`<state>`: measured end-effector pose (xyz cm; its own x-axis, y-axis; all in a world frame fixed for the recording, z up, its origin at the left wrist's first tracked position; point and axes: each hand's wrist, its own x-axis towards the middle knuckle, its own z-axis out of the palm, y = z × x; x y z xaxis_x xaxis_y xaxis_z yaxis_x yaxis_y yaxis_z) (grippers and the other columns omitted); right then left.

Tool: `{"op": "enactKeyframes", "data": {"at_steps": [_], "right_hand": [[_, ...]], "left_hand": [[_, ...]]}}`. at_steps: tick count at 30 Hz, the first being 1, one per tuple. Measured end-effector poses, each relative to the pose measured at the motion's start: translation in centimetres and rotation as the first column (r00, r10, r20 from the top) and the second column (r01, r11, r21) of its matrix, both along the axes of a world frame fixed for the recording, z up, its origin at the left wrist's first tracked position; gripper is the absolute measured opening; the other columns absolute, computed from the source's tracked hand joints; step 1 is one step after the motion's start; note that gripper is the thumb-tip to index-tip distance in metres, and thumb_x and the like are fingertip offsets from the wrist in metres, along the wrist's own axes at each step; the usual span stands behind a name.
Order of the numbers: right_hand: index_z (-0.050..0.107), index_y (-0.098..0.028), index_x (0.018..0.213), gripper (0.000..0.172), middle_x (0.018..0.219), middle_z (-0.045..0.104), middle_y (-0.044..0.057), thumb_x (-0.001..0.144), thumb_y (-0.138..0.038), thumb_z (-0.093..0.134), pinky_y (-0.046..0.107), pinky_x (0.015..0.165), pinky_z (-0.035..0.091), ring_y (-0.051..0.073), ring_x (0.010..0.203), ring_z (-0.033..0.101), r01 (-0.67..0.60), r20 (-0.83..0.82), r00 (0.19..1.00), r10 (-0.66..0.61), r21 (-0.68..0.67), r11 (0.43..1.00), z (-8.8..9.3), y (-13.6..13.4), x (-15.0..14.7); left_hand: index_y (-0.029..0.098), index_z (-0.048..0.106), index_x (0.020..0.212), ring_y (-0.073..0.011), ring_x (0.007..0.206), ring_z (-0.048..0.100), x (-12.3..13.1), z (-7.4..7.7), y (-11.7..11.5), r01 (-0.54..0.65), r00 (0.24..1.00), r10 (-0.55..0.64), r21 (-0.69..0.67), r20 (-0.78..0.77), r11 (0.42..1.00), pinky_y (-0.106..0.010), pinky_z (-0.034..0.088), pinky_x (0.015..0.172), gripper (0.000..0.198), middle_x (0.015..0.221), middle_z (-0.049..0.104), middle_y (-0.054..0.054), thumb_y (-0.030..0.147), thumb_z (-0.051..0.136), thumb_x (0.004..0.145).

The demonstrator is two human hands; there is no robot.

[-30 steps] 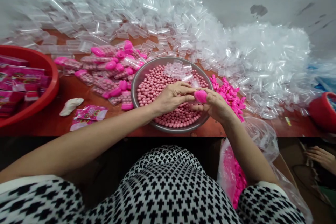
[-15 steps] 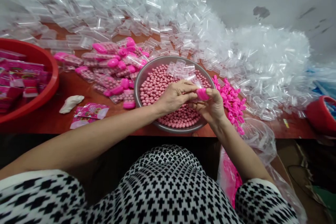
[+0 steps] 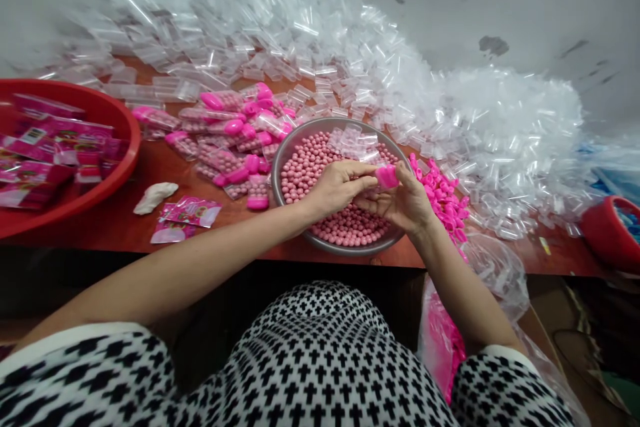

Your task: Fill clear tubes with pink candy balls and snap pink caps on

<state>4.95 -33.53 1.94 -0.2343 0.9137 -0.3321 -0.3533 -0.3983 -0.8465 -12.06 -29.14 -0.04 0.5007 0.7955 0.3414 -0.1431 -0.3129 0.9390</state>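
Over the grey bowl (image 3: 284, 195) my two hands meet around a bright pink cap (image 3: 387, 177). My left hand (image 3: 336, 190) is closed, its fingertips at the cap's left side; the clear tube that seems to go with the cap is mostly hidden by the fingers. My right hand (image 3: 411, 200) pinches the cap from the right, thumb on top and fingers curled beneath. Pink candy balls (image 3: 311, 159) fill the bowl beneath, and several clear empty tubes (image 3: 354, 141) lie on them at the back.
Filled pink-capped tubes (image 3: 227, 140) lie left of the bowl, loose pink caps (image 3: 445, 197) right of it. Clear tubes (image 3: 400, 73) are heaped behind. A red basin (image 3: 131, 147) of pink packets stands left, near a white lump (image 3: 155, 197) and sachets (image 3: 193, 211). A red container (image 3: 605, 230) sits right.
The camera view has shifted, so the table's things appear further right and slightly lower. Both hands keep their hold at the pink cap, with the right fingers slightly straighter.
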Motion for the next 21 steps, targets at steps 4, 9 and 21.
{"op": "enactKeyframes", "data": {"at_steps": [4,9,21], "right_hand": [[0.069,-0.022,0.088,0.041,0.074,0.075,0.002,0.067,-0.055,0.079,0.046,0.086,0.063,0.024,0.086,0.073,-0.017,-0.049,0.999,0.016,-0.034,0.999,0.3,0.0,-0.1],[0.067,-0.020,0.076,0.029,0.062,0.070,-0.002,0.065,-0.046,0.076,0.034,0.067,0.062,0.017,0.060,0.065,0.064,-0.119,0.991,-0.062,0.012,0.998,0.1,0.0,-1.6],[0.068,-0.023,0.086,0.052,0.071,0.072,0.002,0.078,-0.074,0.065,0.042,0.083,0.062,0.025,0.094,0.072,0.000,-0.142,0.990,-0.002,-0.014,1.000,-0.3,1.1,-2.3]], "left_hand": [[0.020,0.081,0.095,-0.0188,0.095,0.069,0.1,-0.2,0.0,-0.029,0.999,0.028,0.073,0.016,0.997,-0.033,0.052,0.093,0.016,0.098,0.079,-0.005,0.023,0.069,0.086],[0.021,0.081,0.093,-0.0190,0.097,0.068,0.3,0.0,-0.7,-0.052,0.998,0.047,0.122,0.047,0.991,-0.032,0.052,0.093,0.016,0.098,0.078,-0.004,0.023,0.065,0.088],[0.016,0.080,0.094,-0.0192,0.084,0.070,0.1,-0.3,0.2,-0.026,0.998,0.033,-0.111,0.058,0.993,-0.031,0.055,0.078,0.020,0.090,0.078,-0.005,0.028,0.065,0.088]]}}
